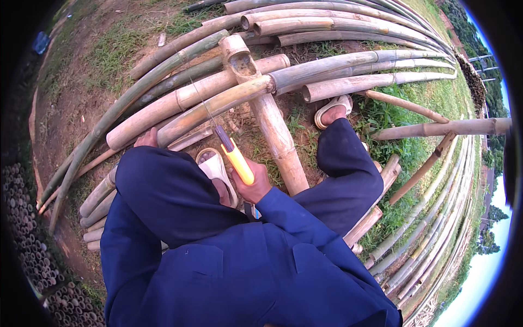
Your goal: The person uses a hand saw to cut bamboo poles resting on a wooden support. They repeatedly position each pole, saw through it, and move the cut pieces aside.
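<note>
Thin-bladed, yellow-handled hand saw: grip bright yellow, neck dark purplish-brown. Long, round, tan bamboo pole: yellowish streaks, dark brown node ring — greyish-green beyond it. Thick, notched, pale-tan bamboo post: mottled brown. Navy cloth jacket: plain. Long cloth trousers: darker navy — also plain.

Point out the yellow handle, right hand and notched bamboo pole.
Yellow handle (pixel 238 163): head view, middle of the grip.
Right hand (pixel 256 184): head view, middle of the hand.
Notched bamboo pole (pixel 278 137): head view, shaft away from the notch.
</note>
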### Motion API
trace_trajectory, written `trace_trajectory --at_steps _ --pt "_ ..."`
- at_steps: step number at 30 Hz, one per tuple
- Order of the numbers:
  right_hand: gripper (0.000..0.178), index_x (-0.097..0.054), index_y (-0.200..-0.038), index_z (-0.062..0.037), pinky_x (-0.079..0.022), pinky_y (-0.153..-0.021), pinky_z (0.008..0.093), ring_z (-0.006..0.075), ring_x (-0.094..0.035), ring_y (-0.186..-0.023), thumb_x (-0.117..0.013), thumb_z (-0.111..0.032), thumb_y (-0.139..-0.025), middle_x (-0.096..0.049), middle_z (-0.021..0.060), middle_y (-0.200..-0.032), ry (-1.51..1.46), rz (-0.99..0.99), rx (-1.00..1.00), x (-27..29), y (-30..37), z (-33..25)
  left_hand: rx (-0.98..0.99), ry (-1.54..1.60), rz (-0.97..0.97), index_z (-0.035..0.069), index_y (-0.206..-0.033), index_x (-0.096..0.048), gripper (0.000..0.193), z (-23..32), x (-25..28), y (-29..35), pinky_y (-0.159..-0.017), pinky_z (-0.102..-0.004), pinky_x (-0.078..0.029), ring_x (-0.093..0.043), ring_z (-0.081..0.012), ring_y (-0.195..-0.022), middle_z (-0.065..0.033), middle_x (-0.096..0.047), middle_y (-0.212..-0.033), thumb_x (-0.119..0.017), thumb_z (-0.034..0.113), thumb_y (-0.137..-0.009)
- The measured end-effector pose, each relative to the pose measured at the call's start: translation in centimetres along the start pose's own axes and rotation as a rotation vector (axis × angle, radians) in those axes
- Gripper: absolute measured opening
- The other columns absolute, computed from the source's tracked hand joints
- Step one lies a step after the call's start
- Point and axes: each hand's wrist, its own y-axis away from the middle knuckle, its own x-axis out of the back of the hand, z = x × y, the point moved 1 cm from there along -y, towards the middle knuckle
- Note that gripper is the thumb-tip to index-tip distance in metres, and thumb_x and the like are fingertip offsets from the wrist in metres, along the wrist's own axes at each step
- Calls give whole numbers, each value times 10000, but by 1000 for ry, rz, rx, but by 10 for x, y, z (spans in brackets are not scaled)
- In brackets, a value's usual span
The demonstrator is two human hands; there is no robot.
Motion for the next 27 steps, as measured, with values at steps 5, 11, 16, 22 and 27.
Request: trace_trajectory --at_steps 5,11,16,22,27 --pt "160 -684 -1051 16 -512 -611 336 195 -625 -613 -717 -38 -905 -654 133 -734 63 -4 97 -14 9 14 64 37 -75 66 -1207 -513 682 -10 -24 -5 -963 -491 -532 -680 -427 -1075 -210 -682 -1167 -861 370 -706" --pt "265 -721 -1181 3 -543 -632 299 104 -666 -649 -713 -21 -917 -712 58 -780 107 -117 -108 47 94 4 52 10 30 96 -1184 -528 620 -10 -21 -1 -964 -469 -519 -681 -385 -1073 -154 -690 -1139 -861 344 -724" --pt "154 -709 -1056 24 -529 -626 300 117 -652 -670 -706 -15 -907 -688 89 -765 165 -107 19 30 61 -1 38 12 13 98 -1206 -542 632 -7 -20 -9 -946 -482 -530 -684 -372 -1087 -157 -699 -1139 -865 341 -720" --pt "159 -687 -1060 39 -523 -668 309 129 -640 -719 -711 -28 -918 -693 103 -809 60 -100 -83 8 -1 9 43 53 -66 87 -1233 -538 650 -9 -10 -8 -971 -497 -522 -673 -392 -1116 -165 -690 -1203 -835 348 -717" --pt "302 -679 -1221 54 -560 -783 298 134 -693 -871 -686 27 -920 -738 118 -984 179 -116 -20 45 85 2 39 47 -44 90 -1231 -541 634 -12 -20 -7 -963 -490 -527 -681 -396 -1088 -167 -690 -1200 -838 328 -725"
